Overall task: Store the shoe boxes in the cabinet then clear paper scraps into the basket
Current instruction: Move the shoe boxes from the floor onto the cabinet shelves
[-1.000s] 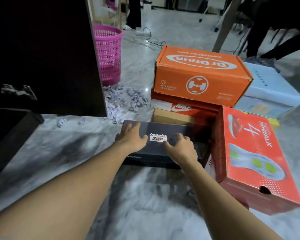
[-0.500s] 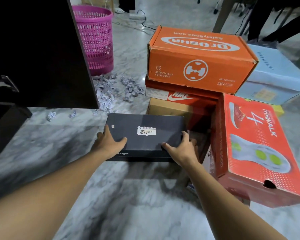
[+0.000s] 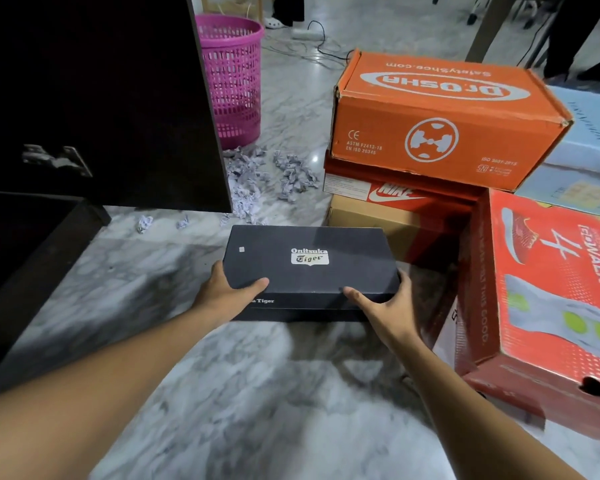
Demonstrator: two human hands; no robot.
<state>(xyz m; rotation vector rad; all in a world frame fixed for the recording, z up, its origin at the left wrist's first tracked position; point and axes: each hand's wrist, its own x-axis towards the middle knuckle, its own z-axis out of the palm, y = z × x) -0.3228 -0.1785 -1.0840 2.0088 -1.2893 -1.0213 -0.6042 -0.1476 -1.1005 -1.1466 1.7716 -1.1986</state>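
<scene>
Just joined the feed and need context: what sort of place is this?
Probably an indoor room, home or office, with work done on the marble floor. Stacked shoe boxes such as the orange box, a dark cabinet and a pink basket beside paper scraps suggest tidying.

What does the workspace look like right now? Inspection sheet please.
Surface: grey marbled floor, bare in front of the person.
Job's things: black box on the floor; orange box on top of a Nike box; red box and blue box at right; dark cabinet at left, door open; pink basket behind it.
Clutter: paper scraps strewn between basket and boxes.
Hands: left hand and right hand grip the black box's near corners.
Cables: dark cable on the floor behind.
Surroundings: furniture legs and someone's legs at the far edge.
</scene>
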